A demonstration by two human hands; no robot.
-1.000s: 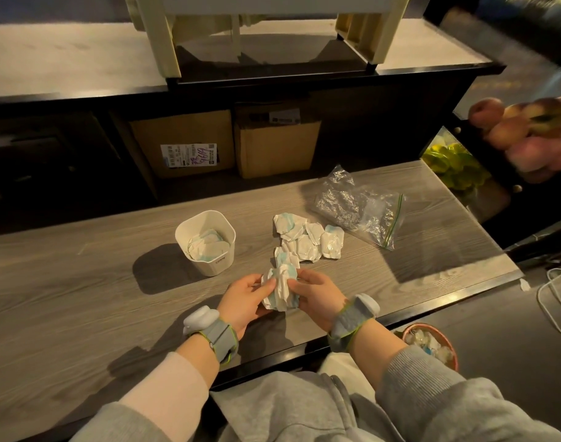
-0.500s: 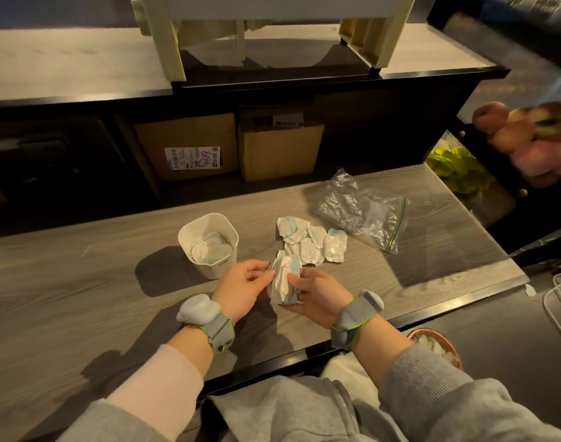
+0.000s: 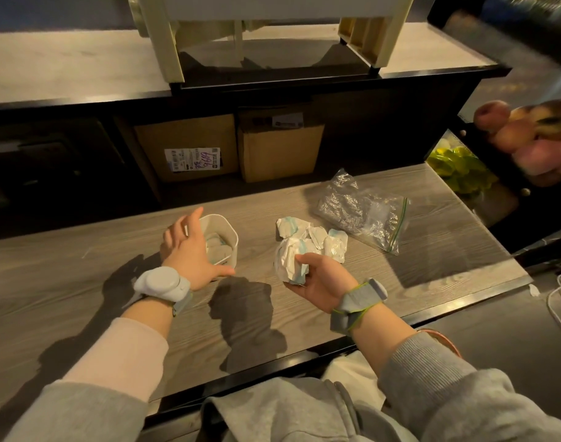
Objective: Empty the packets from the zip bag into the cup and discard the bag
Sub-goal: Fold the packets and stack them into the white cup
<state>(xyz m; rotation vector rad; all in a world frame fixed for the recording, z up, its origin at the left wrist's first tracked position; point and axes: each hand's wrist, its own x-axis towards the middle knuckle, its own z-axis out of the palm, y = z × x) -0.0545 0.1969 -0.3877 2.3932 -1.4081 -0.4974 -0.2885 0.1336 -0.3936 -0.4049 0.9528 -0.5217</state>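
A white cup (image 3: 228,232) stands on the wooden counter with a few white-and-blue packets inside. My left hand (image 3: 187,252) is spread over the cup's near-left side, fingers straight, thumb along its front; whether it touches is unclear. My right hand (image 3: 320,277) holds a bunch of packets (image 3: 289,259) just above the counter, right of the cup. Several more loose packets (image 3: 315,235) lie behind that bunch. The clear zip bag (image 3: 362,209) with a green seal lies crumpled and flat further right.
The wooden counter (image 3: 81,282) ends in a black front edge near my body. Two cardboard boxes (image 3: 190,148) sit on a lower shelf behind it. Fruit (image 3: 524,135) and greens (image 3: 457,170) are at the right. A pink-rimmed bin (image 3: 444,341) stands below the counter edge.
My left hand let go of the packet bunch and moved left to the cup, fingers spread. My right hand now holds the bunch alone.
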